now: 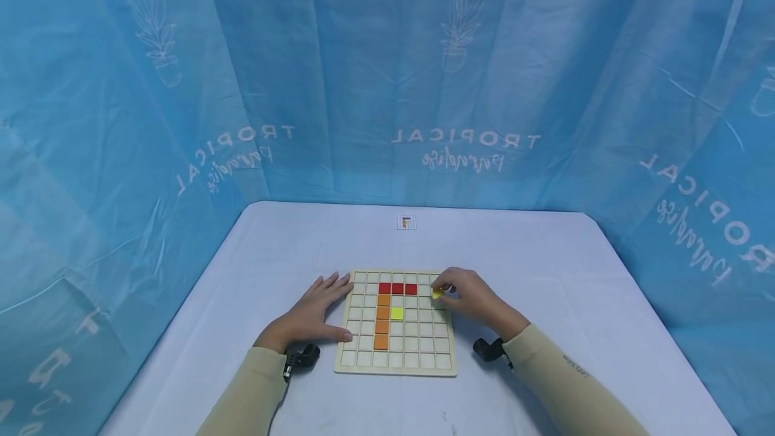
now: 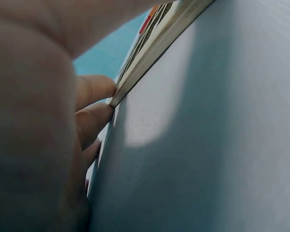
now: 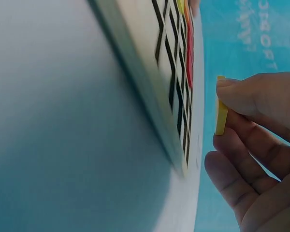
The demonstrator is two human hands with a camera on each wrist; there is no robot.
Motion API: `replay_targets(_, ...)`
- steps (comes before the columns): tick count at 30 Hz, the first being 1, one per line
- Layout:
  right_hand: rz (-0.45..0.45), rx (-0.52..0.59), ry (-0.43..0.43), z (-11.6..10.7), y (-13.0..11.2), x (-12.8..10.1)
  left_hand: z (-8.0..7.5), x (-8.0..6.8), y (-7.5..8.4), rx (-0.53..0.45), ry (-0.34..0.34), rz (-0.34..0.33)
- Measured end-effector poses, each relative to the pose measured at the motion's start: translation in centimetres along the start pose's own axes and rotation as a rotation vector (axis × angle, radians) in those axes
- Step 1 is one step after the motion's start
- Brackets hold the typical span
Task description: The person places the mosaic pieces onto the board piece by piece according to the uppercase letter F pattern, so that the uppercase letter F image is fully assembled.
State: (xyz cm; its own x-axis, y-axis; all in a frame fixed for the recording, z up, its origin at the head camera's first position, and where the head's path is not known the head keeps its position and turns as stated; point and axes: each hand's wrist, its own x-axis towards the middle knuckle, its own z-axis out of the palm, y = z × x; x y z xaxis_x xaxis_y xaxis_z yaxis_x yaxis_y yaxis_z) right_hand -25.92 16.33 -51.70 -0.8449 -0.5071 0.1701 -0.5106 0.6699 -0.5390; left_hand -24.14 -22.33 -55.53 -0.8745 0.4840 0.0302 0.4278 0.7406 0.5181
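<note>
Right hand [image 1: 475,301]: pinching yellow tile [image 1: 438,294] above grid board [image 1: 396,360] (far right corner). Left hand [image 1: 311,315]: flat, fingers straight, against board's left edge.

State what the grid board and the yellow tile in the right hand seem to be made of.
Grid board: probably light unfinished wood or plywood, matte pale tan, with a thick layered-looking edge. Yellow tile, pinched by the right hand: thin, flat, evenly coloured; painted wood or plastic, hard to tell.
</note>
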Motion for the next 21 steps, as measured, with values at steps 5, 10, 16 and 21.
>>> replay_targets(5, -0.067, -0.004, -0.066, 1.1, -1.6, 0.5, 0.0, 0.0, -0.1, 0.002, 0.001, 0.006)
replay_targets(10, -0.106, -0.028, -0.104, 2.1, -2.8, 0.9, 0.0, -0.1, 0.1, 0.000, -0.003, 0.001)
replay_targets(16, -0.164, -0.040, -0.126, 2.9, -3.4, 1.3, -0.1, -0.1, 0.1, 0.001, -0.002, 0.000)
replay_targets(21, -0.205, -0.024, -0.128, 3.2, -3.6, 1.4, -0.1, -0.1, 0.1, -0.002, -0.004, 0.006)
